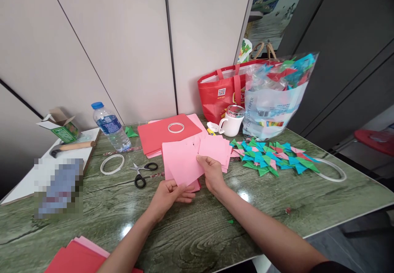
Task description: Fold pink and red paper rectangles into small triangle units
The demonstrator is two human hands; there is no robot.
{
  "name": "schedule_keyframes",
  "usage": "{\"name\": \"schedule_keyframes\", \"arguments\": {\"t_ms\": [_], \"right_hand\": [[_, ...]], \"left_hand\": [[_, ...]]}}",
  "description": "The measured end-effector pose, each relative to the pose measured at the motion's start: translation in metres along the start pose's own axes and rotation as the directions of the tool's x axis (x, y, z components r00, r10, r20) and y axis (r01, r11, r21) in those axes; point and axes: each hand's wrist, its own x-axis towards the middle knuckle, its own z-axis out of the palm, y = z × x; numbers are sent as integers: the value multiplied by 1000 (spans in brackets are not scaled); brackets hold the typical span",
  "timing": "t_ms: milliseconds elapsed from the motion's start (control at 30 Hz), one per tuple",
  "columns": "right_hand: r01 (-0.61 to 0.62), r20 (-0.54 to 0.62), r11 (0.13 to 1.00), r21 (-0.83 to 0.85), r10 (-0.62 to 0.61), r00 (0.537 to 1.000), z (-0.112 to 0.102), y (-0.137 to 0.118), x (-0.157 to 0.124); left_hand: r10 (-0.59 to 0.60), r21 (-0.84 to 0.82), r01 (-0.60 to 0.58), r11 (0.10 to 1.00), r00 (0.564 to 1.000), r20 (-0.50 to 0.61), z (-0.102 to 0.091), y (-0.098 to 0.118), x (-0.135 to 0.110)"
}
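Note:
A sheet of pink paper [184, 163] is raised slightly off the table between my hands. My left hand [168, 195] pinches its lower corner, thumb on top and fingers reaching underneath. Closed on the right edge of the sheet is my right hand [211, 173], thumb and forefinger together. Smaller pink paper pieces [214, 147] lie just beyond my right hand. Behind the sheet rests a red paper stack [154, 135] with pink sheets under it and a roll of white tape [176, 128] on top. Open black-handled scissors [142, 173] lie left of the sheet.
Folded coloured paper pieces [267, 156] are heaped at right, by another tape roll [334, 170]. A white mug [232, 123], red bag [212, 96] and filled plastic bag [271, 104] stand behind. Left are a water bottle [109, 127], tape ring [112, 164] and hammer [75, 146].

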Motion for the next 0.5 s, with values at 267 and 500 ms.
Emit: {"name": "schedule_keyframes", "arguments": {"t_ms": [267,500], "right_hand": [[28,100,993,-117,-16,995,2,4,-10],[133,87,960,-246,-115,990,0,5,-10]], "left_hand": [[76,-85,-83,993,993,-91,1,-6,2],[5,-101,-17,995,992,-122,2,-5,2]]}}
